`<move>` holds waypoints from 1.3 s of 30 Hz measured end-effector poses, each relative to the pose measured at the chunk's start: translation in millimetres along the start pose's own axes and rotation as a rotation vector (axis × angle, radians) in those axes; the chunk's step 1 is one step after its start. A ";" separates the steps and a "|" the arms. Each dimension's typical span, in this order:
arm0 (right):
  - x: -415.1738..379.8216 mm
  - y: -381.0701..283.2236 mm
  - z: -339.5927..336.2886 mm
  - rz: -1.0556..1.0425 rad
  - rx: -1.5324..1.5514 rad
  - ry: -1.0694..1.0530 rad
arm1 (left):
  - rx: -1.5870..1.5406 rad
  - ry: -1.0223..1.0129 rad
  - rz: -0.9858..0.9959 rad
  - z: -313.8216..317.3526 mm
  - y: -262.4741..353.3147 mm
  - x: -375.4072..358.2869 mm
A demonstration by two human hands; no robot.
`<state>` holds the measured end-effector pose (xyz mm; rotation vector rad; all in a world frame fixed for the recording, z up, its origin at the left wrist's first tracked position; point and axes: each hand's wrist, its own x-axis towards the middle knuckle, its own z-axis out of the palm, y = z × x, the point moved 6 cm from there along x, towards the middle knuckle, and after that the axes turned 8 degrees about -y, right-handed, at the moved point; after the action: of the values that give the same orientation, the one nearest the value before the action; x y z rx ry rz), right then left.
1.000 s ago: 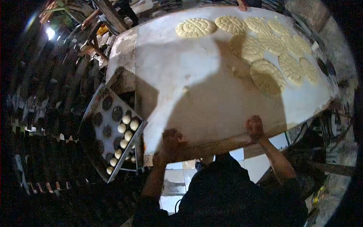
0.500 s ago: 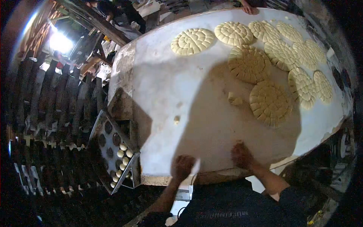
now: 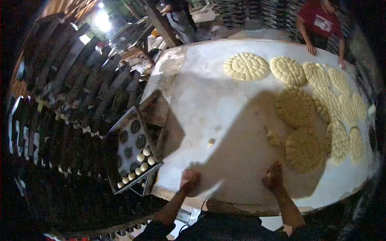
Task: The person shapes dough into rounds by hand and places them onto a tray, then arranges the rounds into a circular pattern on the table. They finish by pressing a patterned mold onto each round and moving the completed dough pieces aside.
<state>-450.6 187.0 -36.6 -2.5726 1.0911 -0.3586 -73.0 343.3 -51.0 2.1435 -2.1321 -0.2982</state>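
Note:
My left hand point(image 3: 190, 179) is above the near edge of the white table, curled into what looks like a fist, with nothing visible in it. To its right, my right hand point(image 3: 273, 176) is also curled closed over the tabletop, in shadow. A small dough lump point(image 3: 211, 142) lies beyond my left hand. Past my right hand lie a shadowed dough piece point(image 3: 274, 139) and a round, flat dough disc point(image 3: 305, 150) scored into segments. Another scored disc point(image 3: 246, 66) sits at the far side, and several more spread to the right.
At the left, a tilted tray point(image 3: 149, 138) with round hollows holds several dough balls point(image 3: 144, 166). Dark slatted racks point(image 3: 60, 88) stand beyond it. A person in a red shirt point(image 3: 321, 20) rests hands on the table's far edge. Another person point(image 3: 181, 20) stands behind a wooden post point(image 3: 161, 24).
My view has turned, shifting the table and discs right and down in the picture. The person in red has come more into view. My hands show farther in from the table's near edge.

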 end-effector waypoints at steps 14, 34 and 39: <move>-4.5 -8.4 31.0 0.501 0.319 0.082 | -0.286 -0.037 0.143 -1.1 2.8 -7.7; 281.1 -568.7 74.9 -0.783 0.337 -0.067 | -0.559 0.165 -0.358 -231.3 -305.7 -156.8; 194.2 -389.5 19.4 -0.405 0.428 0.348 | -0.100 0.354 -0.602 -245.3 -287.2 -146.0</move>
<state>-60.0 304.6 116.3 -2.3665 0.4965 -1.0454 259.6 476.7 137.4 2.4996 -1.2361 -0.0550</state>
